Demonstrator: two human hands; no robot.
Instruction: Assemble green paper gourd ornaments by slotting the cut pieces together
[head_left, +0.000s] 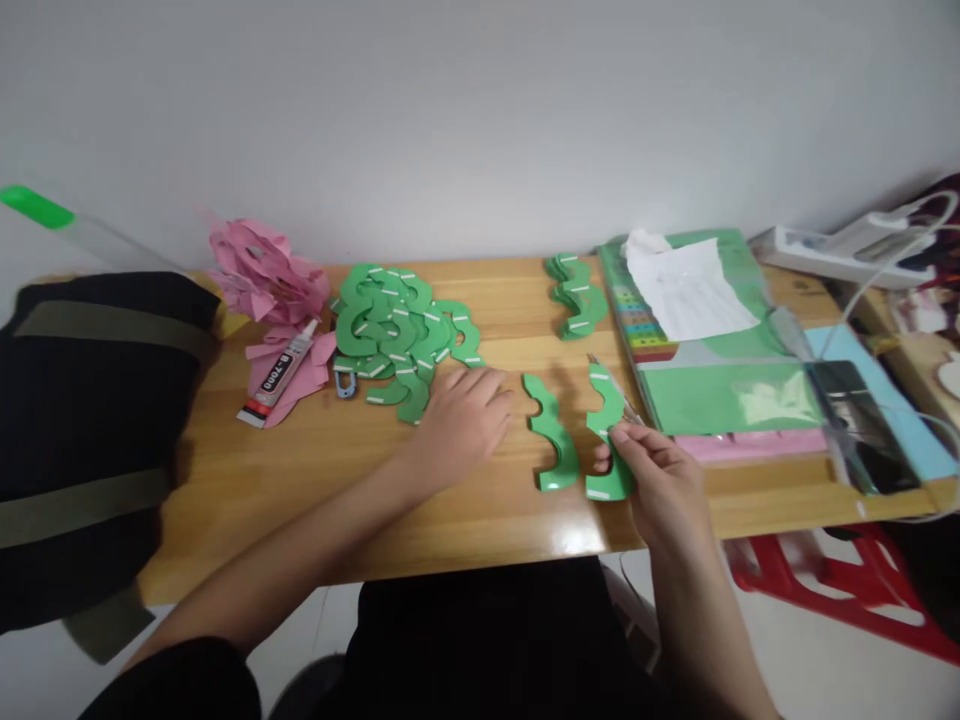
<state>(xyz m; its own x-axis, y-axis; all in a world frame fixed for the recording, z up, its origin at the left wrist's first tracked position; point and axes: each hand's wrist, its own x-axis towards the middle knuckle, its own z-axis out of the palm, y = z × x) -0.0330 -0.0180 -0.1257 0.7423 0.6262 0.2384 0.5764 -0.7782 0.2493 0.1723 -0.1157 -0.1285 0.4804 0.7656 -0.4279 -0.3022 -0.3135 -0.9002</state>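
My right hand (664,475) pinches a wavy green paper strip (606,400) between thumb and fingers; white tabs show along it. Just left of it, another wavy green strip, or a thin stack of them, (556,445) lies on the table. My left hand (466,420) rests back-up at the right edge of a heap of green wavy strips (394,325). Its fingers are bent and close together, with the tips hidden, so what they hold, if anything, cannot be made out. Farther back sits a small stack of green strips (579,295).
On the wooden table (360,520) are pink paper cutouts (266,270), a glue tube (277,375) and a small blue clip (345,384). At right lie a green paper pack (731,395), a crumpled white sheet (694,290), a phone (862,425) and a power strip (840,240). A black bag (90,400) stands left.
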